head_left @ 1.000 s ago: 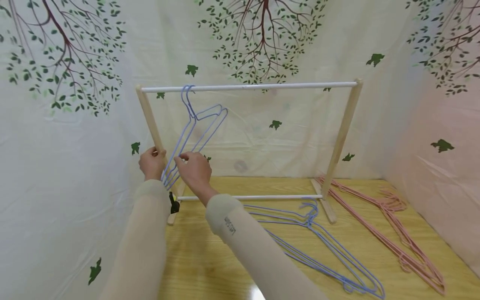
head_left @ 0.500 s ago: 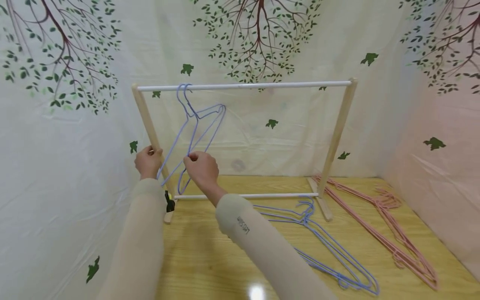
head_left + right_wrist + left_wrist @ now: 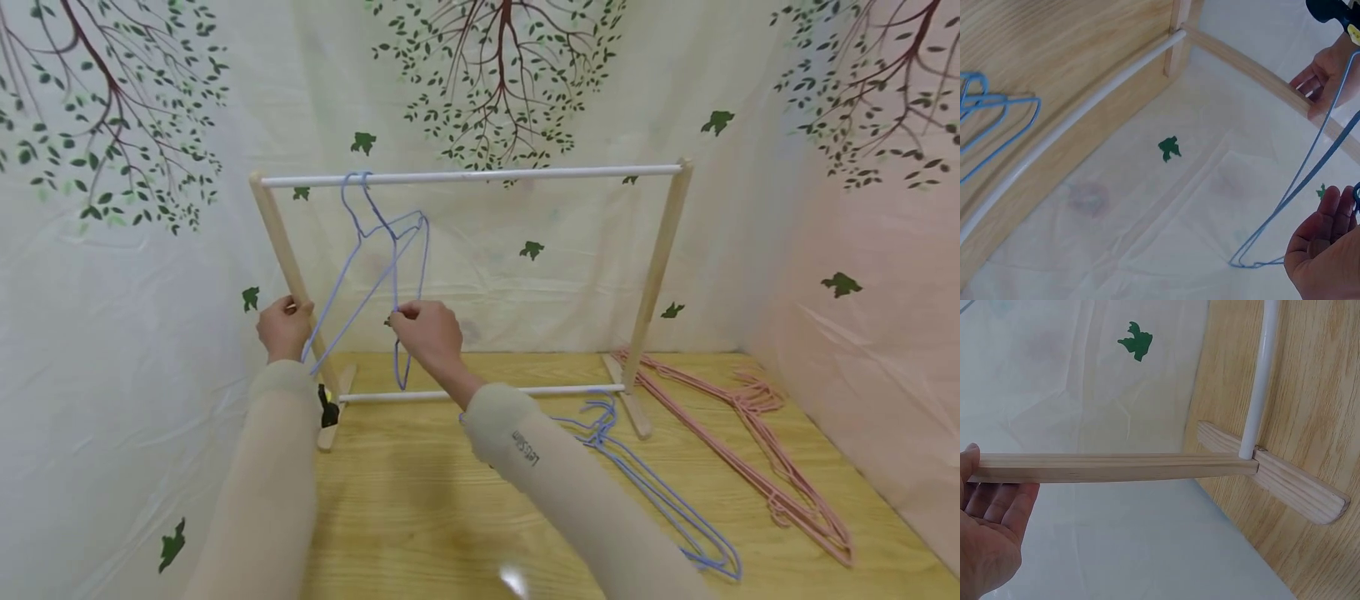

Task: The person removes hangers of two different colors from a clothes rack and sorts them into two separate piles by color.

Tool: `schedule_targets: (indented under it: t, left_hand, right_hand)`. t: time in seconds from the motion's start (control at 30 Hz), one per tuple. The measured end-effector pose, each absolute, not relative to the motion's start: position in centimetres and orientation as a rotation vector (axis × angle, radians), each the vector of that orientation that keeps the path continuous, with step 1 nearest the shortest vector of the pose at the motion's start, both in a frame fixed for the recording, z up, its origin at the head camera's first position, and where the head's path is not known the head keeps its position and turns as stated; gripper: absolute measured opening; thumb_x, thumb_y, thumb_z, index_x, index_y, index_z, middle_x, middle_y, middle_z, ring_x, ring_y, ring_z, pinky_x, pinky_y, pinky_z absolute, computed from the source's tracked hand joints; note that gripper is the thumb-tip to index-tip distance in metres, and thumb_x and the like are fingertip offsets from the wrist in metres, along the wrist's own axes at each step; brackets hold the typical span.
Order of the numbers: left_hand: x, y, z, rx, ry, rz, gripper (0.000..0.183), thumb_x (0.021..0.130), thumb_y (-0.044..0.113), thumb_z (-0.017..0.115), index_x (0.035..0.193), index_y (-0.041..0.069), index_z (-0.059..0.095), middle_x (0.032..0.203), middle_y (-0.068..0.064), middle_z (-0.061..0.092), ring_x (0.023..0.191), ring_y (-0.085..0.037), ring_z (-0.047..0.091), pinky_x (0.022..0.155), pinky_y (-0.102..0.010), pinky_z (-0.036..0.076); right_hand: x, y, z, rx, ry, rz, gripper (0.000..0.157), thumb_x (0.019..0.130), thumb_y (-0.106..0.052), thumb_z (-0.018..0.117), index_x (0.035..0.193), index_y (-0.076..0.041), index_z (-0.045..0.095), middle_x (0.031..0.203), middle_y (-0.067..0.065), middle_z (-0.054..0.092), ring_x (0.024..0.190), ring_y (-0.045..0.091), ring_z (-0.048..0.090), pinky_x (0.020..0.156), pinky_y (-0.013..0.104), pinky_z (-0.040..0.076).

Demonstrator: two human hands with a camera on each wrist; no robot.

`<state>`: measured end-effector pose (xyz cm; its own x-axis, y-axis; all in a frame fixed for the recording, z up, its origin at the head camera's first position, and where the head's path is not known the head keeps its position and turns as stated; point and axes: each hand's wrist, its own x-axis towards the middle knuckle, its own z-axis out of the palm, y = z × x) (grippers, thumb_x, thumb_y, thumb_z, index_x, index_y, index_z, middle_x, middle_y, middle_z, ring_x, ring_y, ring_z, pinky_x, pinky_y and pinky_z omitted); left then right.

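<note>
Two blue wire hangers hang by their hooks from the white top rail [image 3: 480, 175] of a wooden garment rack, near its left end. My right hand [image 3: 431, 333] pinches the right-hand hanger [image 3: 395, 271] by its side wire, holding it turned apart from the left-hand hanger [image 3: 337, 287]. That one slants down toward the left post, its lower end right by my left wrist. Around the left wooden post [image 3: 1116, 467], my left hand [image 3: 988, 540] grips with the thumb on one side and fingers on the other. The right wrist view shows my right fingers [image 3: 1329, 215] curled at a hanger wire.
More blue hangers [image 3: 602, 437] lie on the wood-grain tabletop [image 3: 420, 500], partly behind my right sleeve. A stack of pink hangers [image 3: 757, 404] lies at the right by the rack's foot [image 3: 630, 408]. A white lower bar [image 3: 555, 390] joins the posts. Patterned curtains stand behind.
My right hand has moved right with its hanger, swinging it away from the other one and widening the gap. My left hand stays on the post. The head view has shifted slightly.
</note>
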<state>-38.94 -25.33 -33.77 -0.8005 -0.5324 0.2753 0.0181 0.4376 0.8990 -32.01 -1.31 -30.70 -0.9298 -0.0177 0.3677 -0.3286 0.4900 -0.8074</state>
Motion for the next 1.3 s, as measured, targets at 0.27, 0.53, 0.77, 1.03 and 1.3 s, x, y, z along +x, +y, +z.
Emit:
schedule_targets:
  t: [0.27,0.53,0.77,1.03,1.3]
  left_hand:
    - [-38.4,-25.3,-33.7,0.426,-2.18,-1.373,0.043,0.1,0.02,0.058,0.14,0.002,0.056,0.132,-0.021,0.061,0.121,-0.033,0.058,0.103,-0.041,0.045]
    - [-38.3,-25.3,-33.6,0.421,-2.173,-1.343,0.042,0.1,0.019,0.058,0.137,0.001,0.058,0.13,-0.022,0.061,0.12,-0.035,0.059,0.105,-0.041,0.043]
    - [-38.4,-25.2,-33.6,0.419,-2.17,-1.342,0.042,0.099,0.019,0.058,0.137,0.001,0.058,0.13,-0.022,0.062,0.119,-0.035,0.059,0.104,-0.041,0.044]
    - [-38.3,-25.2,-33.6,0.421,-2.181,-1.307,0.041,0.099,0.018,0.059,0.136,0.0,0.058,0.129,-0.022,0.062,0.118,-0.036,0.06,0.104,-0.042,0.044]
    - [-38.4,-24.9,-33.4,0.441,-2.192,-1.343,0.043,0.101,0.02,0.057,0.14,0.002,0.055,0.132,-0.021,0.06,0.117,-0.034,0.061,0.1,-0.041,0.049]
  right_hand:
    - [-32.6,2.4,-30.0,0.278,-2.454,1.358,0.029,0.087,-0.024,0.062,0.111,-0.018,0.077,0.096,-0.004,0.073,0.078,0.012,0.066,0.066,0.029,0.05]
    - [-33.8,6.2,-28.9,0.205,-2.49,1.249,0.03,0.09,-0.024,0.058,0.113,-0.017,0.077,0.101,-0.003,0.074,0.08,0.015,0.064,0.066,0.031,0.048]
    - [-35.0,9.3,-29.0,0.204,-2.393,1.18,0.025,0.098,-0.029,0.06,0.11,-0.016,0.077,0.101,0.0,0.074,0.088,0.018,0.068,0.078,0.037,0.053]
    - [-36.0,12.5,-29.4,0.243,-2.184,1.138,0.023,0.096,-0.025,0.065,0.106,-0.01,0.079,0.093,0.006,0.075,0.081,0.021,0.068,0.074,0.038,0.053]
    - [-36.1,16.4,-30.8,0.285,-2.019,1.234,0.02,0.091,-0.02,0.071,0.1,-0.004,0.078,0.089,0.01,0.075,0.078,0.022,0.068,0.07,0.03,0.05]
